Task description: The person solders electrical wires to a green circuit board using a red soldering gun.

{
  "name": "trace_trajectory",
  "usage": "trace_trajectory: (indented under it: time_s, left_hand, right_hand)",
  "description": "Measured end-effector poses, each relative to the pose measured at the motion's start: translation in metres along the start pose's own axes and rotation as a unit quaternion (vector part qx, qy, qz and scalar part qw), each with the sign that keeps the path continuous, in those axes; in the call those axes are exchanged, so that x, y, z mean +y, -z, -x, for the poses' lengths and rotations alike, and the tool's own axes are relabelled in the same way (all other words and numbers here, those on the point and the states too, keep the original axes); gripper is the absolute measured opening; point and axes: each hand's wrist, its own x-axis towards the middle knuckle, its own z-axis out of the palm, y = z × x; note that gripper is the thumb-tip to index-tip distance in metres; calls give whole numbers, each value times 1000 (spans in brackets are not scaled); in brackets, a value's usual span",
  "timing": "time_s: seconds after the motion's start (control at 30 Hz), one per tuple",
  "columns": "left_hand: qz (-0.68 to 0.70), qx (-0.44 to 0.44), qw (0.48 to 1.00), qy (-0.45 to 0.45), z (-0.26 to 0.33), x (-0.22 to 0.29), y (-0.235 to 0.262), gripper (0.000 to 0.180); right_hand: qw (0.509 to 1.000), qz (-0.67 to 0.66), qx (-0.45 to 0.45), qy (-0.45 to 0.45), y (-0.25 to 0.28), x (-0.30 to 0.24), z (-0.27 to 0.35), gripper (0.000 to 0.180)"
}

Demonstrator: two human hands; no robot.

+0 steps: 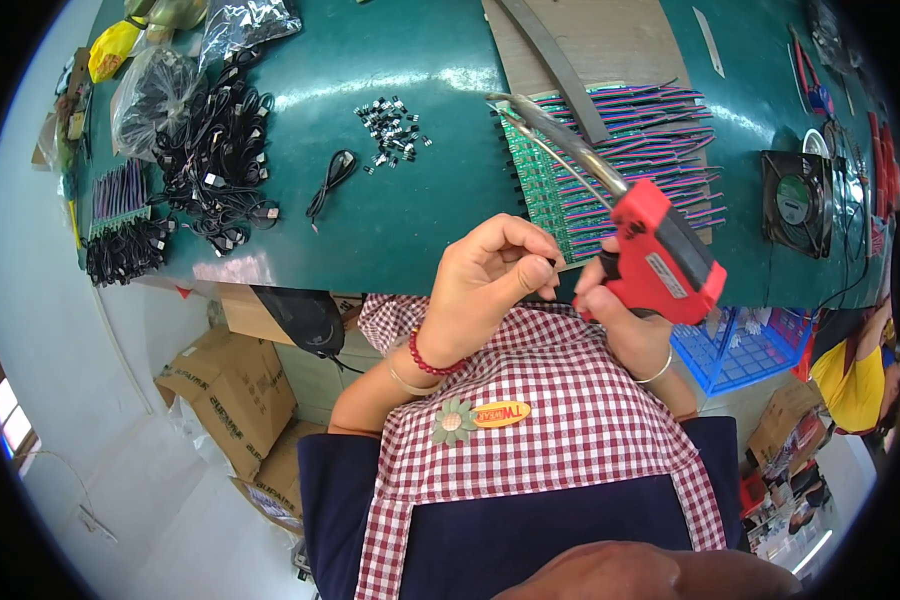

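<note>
My left hand (490, 280) is closed near the table's front edge, thumb and fingertips pinched on a small black part (551, 262) that is mostly hidden. Beside it, my right hand (615, 315) grips a red soldering gun (662, 255) by its handle. The gun's metal barrel points to the far left, over a panel of green circuit boards (540, 190). Rows of multicoloured wires (660, 150) run from the boards to the right. A flat metal bar (560, 70) lies across the far side of the panel and its brown backing board (630, 40).
Small black-and-silver connectors (390, 130) lie in a loose pile, near a coiled black cable (332, 185). Many black cables (215, 150) heap up at the left, by plastic bags (155, 100). A black fan (796, 203) stands at the right. A blue crate (735, 350) sits below the table.
</note>
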Motion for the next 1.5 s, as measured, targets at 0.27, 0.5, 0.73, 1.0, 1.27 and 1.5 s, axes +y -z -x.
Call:
trace_trajectory:
  time_s: [0.27,0.5,0.73,1.0,1.27,1.5]
  left_hand:
    - [-53,2,994,-93,7,-23,-6,11]
    - [-325,-18,944,-51,12,-4,-6,9]
    - [-405,-33,914,11,7,8,-6,5]
    - [-251,-5,951,180,-28,0,39,14]
    - [-269,-13,941,205,-41,-2,42,13]
    - [-250,-7,947,203,-41,-4,43,12]
  right_hand:
    - [997,54,-37,-29,-8,-12,-10,45]
    - [989,121,-81,-8,0,-3,-4,39]
    - [986,152,-62,-17,-1,1,-1,2]
    - [989,137,57,17,65,24,30,40]
    - [991,91,80,-62,97,41,66,30]
    - [990,112,53,-61,98,45,69,32]
